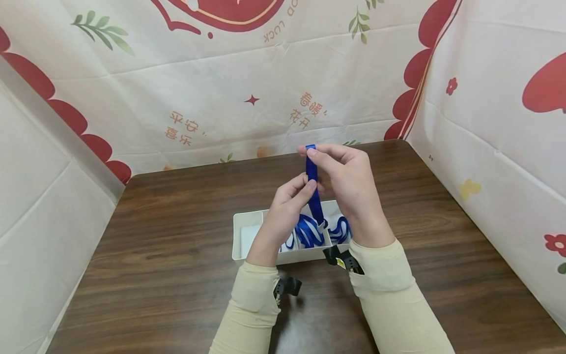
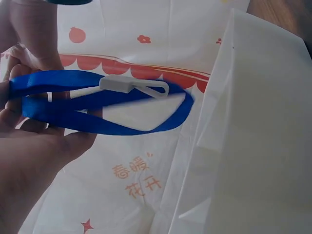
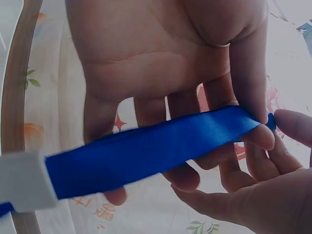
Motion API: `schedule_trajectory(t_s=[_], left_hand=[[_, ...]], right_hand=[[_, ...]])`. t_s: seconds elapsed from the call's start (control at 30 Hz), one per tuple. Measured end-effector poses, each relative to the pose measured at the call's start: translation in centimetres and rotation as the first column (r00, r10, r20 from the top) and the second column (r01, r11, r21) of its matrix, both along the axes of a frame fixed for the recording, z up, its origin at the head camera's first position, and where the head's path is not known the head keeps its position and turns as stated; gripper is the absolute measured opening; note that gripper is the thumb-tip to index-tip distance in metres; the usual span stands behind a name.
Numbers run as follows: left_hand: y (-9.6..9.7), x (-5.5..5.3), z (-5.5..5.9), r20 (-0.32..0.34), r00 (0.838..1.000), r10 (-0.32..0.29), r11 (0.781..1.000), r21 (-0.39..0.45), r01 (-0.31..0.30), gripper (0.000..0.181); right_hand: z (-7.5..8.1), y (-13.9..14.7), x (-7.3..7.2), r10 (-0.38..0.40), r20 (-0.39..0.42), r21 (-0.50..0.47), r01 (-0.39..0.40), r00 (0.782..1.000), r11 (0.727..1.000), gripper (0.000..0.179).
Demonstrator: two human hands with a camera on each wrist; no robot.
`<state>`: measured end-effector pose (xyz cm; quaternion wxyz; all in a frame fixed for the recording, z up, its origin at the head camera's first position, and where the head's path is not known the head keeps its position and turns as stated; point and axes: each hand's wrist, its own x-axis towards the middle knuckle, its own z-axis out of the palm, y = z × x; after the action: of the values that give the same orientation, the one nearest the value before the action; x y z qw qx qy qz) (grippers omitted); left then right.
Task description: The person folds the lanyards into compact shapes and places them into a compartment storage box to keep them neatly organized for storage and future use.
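A blue lanyard [image 1: 314, 201] hangs above the box, its flat strap doubled. My right hand [image 1: 353, 184] pinches the strap's upper end between thumb and fingers. Lower down, my left hand [image 1: 286, 209] pinches the same strap with its thumb over it. In the right wrist view the strap [image 3: 131, 151] runs across the right hand's fingers toward a white plastic buckle [image 3: 27, 180]. A white clip piece with a loop [image 2: 116, 84] shows on the lanyard in the left wrist view. Other blue lanyards [image 1: 309, 231] lie coiled in the box below the hands.
The white divided box [image 1: 248, 216] stands on the brown wooden table [image 1: 177, 265], partly hidden by the hands. Its right compartment holds another coiled blue lanyard [image 1: 339, 230]. Printed white cloth [image 1: 212, 88] hangs behind the table and at both sides.
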<state>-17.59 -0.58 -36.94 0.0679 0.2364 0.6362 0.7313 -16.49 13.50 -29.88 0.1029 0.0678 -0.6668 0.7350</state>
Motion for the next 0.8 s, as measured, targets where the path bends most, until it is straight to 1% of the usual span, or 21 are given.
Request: schedule_trajectory(t_s=[0.17,0.27,0.4,0.47,0.53,0.67,0.77,0.8], left_hand=[[0.1,-0.1,-0.1,-0.06,0.998,-0.017,0.999,-0.034,0.015,0.029],[0.1,-0.1,-0.3,-0.096,0.995,-0.02,0.998,-0.062,0.014,0.028],[-0.1,-0.1,-0.6,-0.104,0.994,-0.023,0.996,-0.094,0.013,0.031],[-0.1,-0.1,-0.8,-0.104,0.994,-0.02,0.995,-0.099,0.01,0.032],[-0.1,-0.1,-0.9,-0.105,0.994,-0.014,0.995,-0.103,0.003,0.033],[-0.1,-0.2,-1.0,-0.112,0.994,-0.004,0.994,-0.113,-0.009,0.033],[-0.1,-0.2,-1.0,-0.119,0.993,-0.005,0.994,-0.108,-0.008,0.032],[-0.1,-0.2,-1.1,-0.121,0.993,-0.009,0.995,-0.104,-0.004,0.032]], right_hand=[[-0.1,0.1,-0.1,0.007,-0.027,-0.009,-0.007,1.0,1.0,0.029],[-0.1,0.2,0.0,0.007,-0.021,-0.007,-0.007,1.0,1.0,0.028],[0.1,0.4,0.1,-0.007,0.02,-0.009,0.007,1.0,1.0,0.024],[0.3,0.4,0.0,-0.008,0.024,-0.013,0.008,1.0,1.0,0.023],[0.5,0.4,-0.2,-0.004,0.007,-0.019,0.004,1.0,1.0,0.022],[1.0,0.2,-0.4,0.03,-0.05,-0.051,-0.032,0.998,0.998,0.023],[1.2,0.1,-0.3,0.05,-0.06,-0.073,-0.054,0.997,0.996,0.022],[1.2,0.0,-0.3,0.052,-0.052,-0.072,-0.056,0.997,0.996,0.022]])
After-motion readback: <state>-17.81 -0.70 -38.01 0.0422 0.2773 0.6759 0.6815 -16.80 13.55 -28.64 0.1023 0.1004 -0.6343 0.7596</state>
